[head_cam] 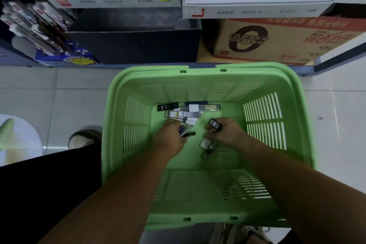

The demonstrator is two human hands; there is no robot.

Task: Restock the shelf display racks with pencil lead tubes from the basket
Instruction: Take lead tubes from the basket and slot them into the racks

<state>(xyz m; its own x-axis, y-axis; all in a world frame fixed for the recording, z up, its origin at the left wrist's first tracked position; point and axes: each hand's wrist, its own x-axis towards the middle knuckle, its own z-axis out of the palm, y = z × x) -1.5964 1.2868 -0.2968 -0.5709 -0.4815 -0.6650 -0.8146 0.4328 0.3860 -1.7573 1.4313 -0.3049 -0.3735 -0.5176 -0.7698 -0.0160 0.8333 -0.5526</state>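
A green plastic basket point(126, 117) stands on the floor below me. Several pencil lead tubes point(184, 114) lie loose on its bottom, black, grey and white, some marked HB 0.7. My left hand point(168, 138) is down inside the basket and grips a few dark tubes point(186, 131). My right hand point(227, 132) is beside it and holds a black HB tube point(214, 124), with more grey tubes point(207, 144) sticking out under its palm. Two white display racks point(111, 0) point(255, 9) sit on the shelf above, partly filled with upright tubes.
A dark open box point(134, 45) and a brown printed carton point(277, 41) stand under the shelf behind the basket. Packaged pens point(37, 25) hang at the left. My shoe point(83, 138) is left of the basket on the tiled floor.
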